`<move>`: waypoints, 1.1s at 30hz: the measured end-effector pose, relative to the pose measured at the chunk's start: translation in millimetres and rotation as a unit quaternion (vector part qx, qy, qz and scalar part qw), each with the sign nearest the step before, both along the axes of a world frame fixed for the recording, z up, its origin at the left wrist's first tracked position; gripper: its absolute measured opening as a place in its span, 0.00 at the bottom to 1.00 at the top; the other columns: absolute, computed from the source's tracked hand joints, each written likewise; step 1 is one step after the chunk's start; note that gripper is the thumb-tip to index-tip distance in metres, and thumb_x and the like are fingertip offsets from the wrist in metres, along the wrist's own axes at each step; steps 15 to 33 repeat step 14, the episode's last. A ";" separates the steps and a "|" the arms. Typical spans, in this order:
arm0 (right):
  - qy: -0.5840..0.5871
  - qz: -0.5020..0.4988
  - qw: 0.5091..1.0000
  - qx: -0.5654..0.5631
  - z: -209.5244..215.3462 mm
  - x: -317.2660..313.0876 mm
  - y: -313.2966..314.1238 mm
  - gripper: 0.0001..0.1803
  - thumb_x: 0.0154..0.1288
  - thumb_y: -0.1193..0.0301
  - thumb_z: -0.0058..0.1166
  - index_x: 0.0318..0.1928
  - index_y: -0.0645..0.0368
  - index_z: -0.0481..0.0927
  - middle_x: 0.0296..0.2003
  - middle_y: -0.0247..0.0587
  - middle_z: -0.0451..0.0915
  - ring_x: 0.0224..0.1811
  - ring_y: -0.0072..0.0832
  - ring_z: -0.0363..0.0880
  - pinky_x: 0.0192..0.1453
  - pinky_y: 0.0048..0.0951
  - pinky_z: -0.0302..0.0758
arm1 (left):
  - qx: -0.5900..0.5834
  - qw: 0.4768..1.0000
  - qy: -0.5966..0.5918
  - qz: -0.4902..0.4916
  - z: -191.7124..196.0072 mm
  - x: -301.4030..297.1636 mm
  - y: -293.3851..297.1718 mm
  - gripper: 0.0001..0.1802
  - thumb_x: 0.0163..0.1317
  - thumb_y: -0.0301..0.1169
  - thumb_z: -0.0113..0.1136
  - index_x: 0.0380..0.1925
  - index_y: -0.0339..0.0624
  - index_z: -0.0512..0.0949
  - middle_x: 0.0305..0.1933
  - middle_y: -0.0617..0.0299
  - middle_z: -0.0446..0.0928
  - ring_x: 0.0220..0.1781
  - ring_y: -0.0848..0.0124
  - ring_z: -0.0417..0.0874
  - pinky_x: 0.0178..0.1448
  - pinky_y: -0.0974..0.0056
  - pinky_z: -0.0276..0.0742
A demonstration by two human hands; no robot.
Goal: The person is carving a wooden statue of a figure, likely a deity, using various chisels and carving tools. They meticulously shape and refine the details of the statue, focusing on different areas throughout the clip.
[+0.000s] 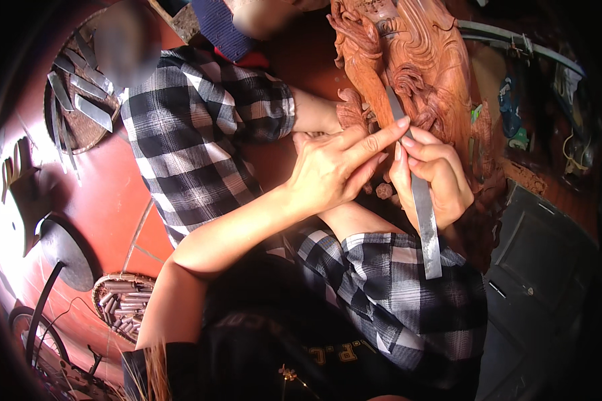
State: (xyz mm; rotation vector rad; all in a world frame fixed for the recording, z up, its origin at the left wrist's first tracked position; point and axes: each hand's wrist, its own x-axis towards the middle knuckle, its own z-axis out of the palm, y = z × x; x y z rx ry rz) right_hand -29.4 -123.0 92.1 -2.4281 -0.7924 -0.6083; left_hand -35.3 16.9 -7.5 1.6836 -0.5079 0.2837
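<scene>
Carved reddish-brown wood (441, 53), with flowing curls and folds in relief, stands in front of me. My right hand (441, 177) is closed around a flat steel chisel (425, 214), thumb and fingertips pinching its blade. The chisel's narrow far end lies against the carving, and its wide butt end points back over my right leg. My left hand (338, 160) comes in from the left, its index finger stretched out and pressed on the blade beside the right fingertips. Its thumb sits bent below, and the remaining fingers curl under the hand, partly hidden.
My crossed legs in black-and-white plaid trousers (394, 287) flank the work. On the red tiled floor (124, 207), a round woven tray (83, 137) bears several flat blades, and a basket (100, 294) holds short grey cylinders. A dark cabinet (535, 267) stands right; blue cloth (217, 30) shows far off.
</scene>
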 end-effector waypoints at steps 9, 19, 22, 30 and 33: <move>0.018 -0.013 0.999 0.026 -2.2 0.8 5.9 0.13 0.57 0.91 0.64 0.26 0.69 0.71 0.31 0.53 0.81 0.40 0.45 0.89 0.44 0.36 0.88 | 0.002 1.000 0.009 0.000 8.3 6.6 8.6 0.34 0.60 0.28 0.66 0.68 0.60 0.75 0.27 0.63 0.72 0.22 0.64 0.78 0.25 0.60 0.78; 0.044 -0.021 0.999 -0.009 3.7 3.5 7.7 0.11 0.60 0.89 0.64 0.30 0.70 0.74 0.35 0.55 0.82 0.42 0.45 0.89 0.44 0.37 0.88 | -0.007 1.000 0.019 -0.021 9.6 16.0 10.0 0.33 0.58 0.19 0.66 0.66 0.47 0.77 0.28 0.59 0.76 0.26 0.68 0.81 0.34 0.64 0.80; 0.044 -0.021 0.999 -0.009 3.7 3.5 7.7 0.11 0.60 0.89 0.64 0.30 0.70 0.74 0.35 0.55 0.82 0.42 0.45 0.89 0.44 0.37 0.88 | -0.007 1.000 0.019 -0.021 9.6 16.0 10.0 0.33 0.58 0.19 0.66 0.66 0.47 0.77 0.28 0.59 0.76 0.26 0.68 0.81 0.34 0.64 0.80; 0.044 -0.021 0.999 -0.009 3.7 3.5 7.7 0.11 0.60 0.89 0.64 0.30 0.70 0.74 0.35 0.55 0.82 0.42 0.45 0.89 0.44 0.37 0.88 | -0.007 1.000 0.019 -0.021 9.6 16.0 10.0 0.33 0.58 0.19 0.66 0.66 0.47 0.77 0.28 0.59 0.76 0.26 0.68 0.81 0.34 0.64 0.80; 0.044 -0.021 0.999 -0.009 3.7 3.5 7.7 0.11 0.60 0.89 0.64 0.30 0.70 0.74 0.35 0.55 0.82 0.42 0.45 0.89 0.44 0.37 0.88 | -0.007 1.000 0.019 -0.021 9.6 16.0 10.0 0.33 0.58 0.19 0.66 0.66 0.47 0.77 0.28 0.59 0.76 0.26 0.68 0.81 0.34 0.64 0.80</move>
